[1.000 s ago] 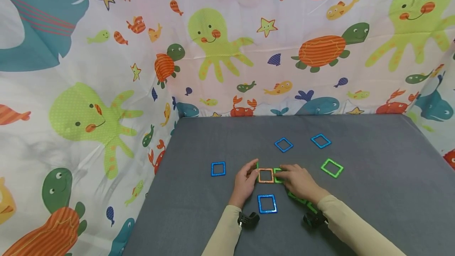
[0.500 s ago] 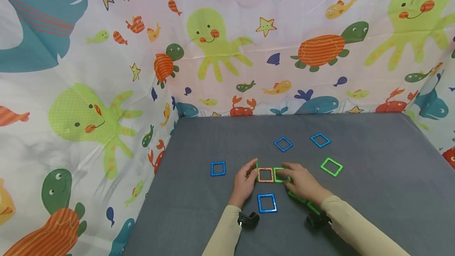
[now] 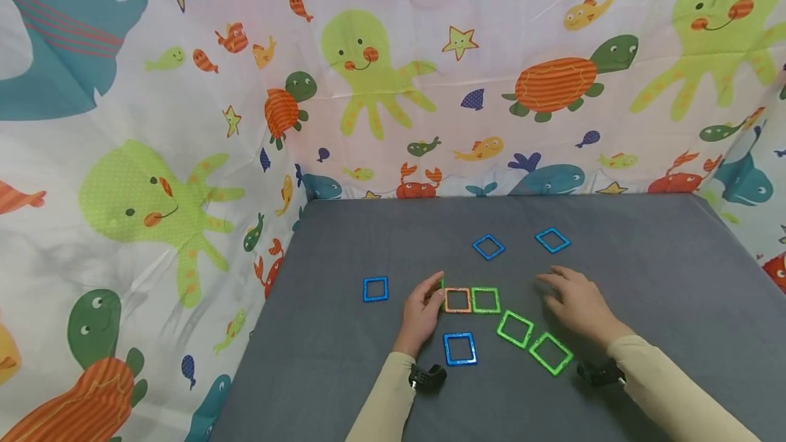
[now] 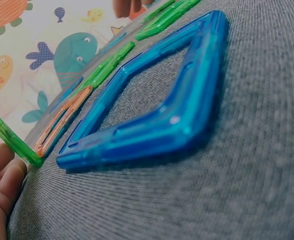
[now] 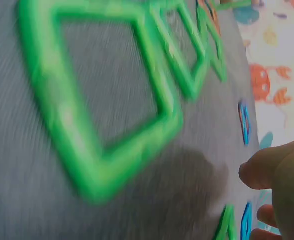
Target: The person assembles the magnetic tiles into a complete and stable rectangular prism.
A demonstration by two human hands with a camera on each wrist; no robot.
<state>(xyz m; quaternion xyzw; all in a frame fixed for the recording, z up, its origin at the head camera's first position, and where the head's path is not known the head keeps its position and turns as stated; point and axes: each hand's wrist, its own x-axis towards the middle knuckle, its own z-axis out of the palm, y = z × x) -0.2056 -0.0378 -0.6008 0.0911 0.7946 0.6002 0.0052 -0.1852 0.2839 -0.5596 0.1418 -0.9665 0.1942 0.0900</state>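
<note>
My left hand (image 3: 420, 316) holds a green square magnetic tile (image 4: 12, 137) on its edge, with its foot at the left side of a flat orange tile (image 3: 458, 311). In the head view that upright tile is mostly hidden by the fingers. A flat green tile (image 3: 486, 288) lies against the orange one's right side. My right hand (image 3: 580, 305) hovers over the table to the right, fingers loosely extended and holding nothing. Under it, another green tile (image 5: 227, 222) shows only in the right wrist view. Two more green tiles (image 3: 507, 340) (image 5: 67, 120) lie just left of the right hand.
In front of the orange tile lies a blue square tile (image 3: 461, 363). Another blue tile (image 3: 375, 299) is left of the left hand, and two blue tiles (image 3: 481, 254) (image 3: 545, 247) lie farther back. A sea-animal cloth (image 3: 393, 121) walls the grey table.
My right hand has let go of the green tile next to the orange one and moved right, uncovering two other green tiles and covering one. The left hand keeps its place.
</note>
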